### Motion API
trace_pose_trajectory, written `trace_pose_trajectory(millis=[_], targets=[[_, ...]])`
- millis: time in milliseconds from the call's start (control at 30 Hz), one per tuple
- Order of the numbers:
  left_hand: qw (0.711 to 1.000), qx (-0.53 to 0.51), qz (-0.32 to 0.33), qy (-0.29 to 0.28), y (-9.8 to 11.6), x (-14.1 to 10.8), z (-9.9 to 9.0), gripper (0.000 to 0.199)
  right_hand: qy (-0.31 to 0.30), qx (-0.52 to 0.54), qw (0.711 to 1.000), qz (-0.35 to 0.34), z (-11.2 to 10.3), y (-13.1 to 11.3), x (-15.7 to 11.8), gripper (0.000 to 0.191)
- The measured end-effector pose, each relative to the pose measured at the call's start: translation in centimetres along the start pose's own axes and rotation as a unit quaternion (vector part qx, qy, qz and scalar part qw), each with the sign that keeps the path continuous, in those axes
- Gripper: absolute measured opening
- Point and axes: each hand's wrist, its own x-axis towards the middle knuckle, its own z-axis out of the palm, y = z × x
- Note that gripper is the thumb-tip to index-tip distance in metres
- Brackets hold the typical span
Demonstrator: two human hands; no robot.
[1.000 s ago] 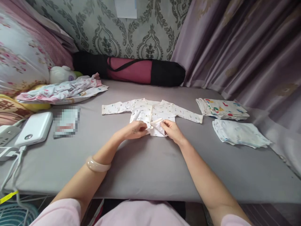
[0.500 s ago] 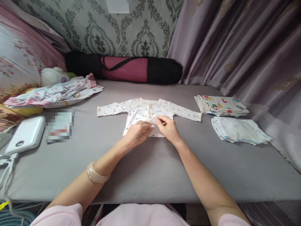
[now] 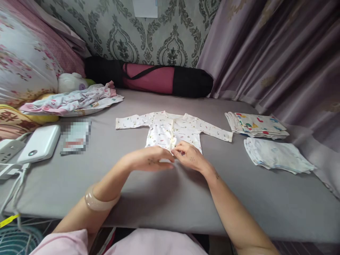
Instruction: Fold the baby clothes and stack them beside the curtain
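A small white baby shirt (image 3: 162, 131) with a tiny print lies face up on the grey bed sheet, both sleeves spread out sideways. Its front placket runs down the middle to the hem. My right hand (image 3: 190, 156) pinches the shirt at the bottom of the placket, thumb and forefinger together. Beside it, my left hand (image 3: 151, 158) hovers over the lower left hem with fingers stretched and thumb apart. Whether its fingertips touch the fabric is hard to tell. The two hands cover part of the hem.
Folded clothes with bright prints (image 3: 259, 124) and pale folded cloths (image 3: 278, 156) lie at the right. On the left are crumpled clothes (image 3: 77, 101), a white power bank (image 3: 39, 143), a power strip (image 3: 9, 150) and a blurred packet (image 3: 75, 136). A long black-and-maroon bag (image 3: 148, 78) lies along the wall.
My hands have come down from the shirt's middle to its hem. The left fingers have opened and straightened, and the front panel lies flatter. The view has shifted slightly.
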Motion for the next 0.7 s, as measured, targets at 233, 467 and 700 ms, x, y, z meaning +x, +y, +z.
trace_pose_trajectory(millis=[233,467,700], targets=[[0.929,0.046,-0.364,0.034,-4.7,-3.5,-3.5,0.03,0.015,-0.028,0.999,-0.013,0.5,-1.1,-0.1,0.016],[0.923,-0.011,-0.378,0.067,-5.4,-2.1,-1.8,0.037,0.024,-0.063,0.997,-0.037,2.0,-1.2,0.3,0.016],[0.901,-0.136,-0.389,0.137,-5.5,-1.6,-1.7,0.015,0.06,-0.02,0.998,-0.017,2.4,-0.3,0.8,0.017]])
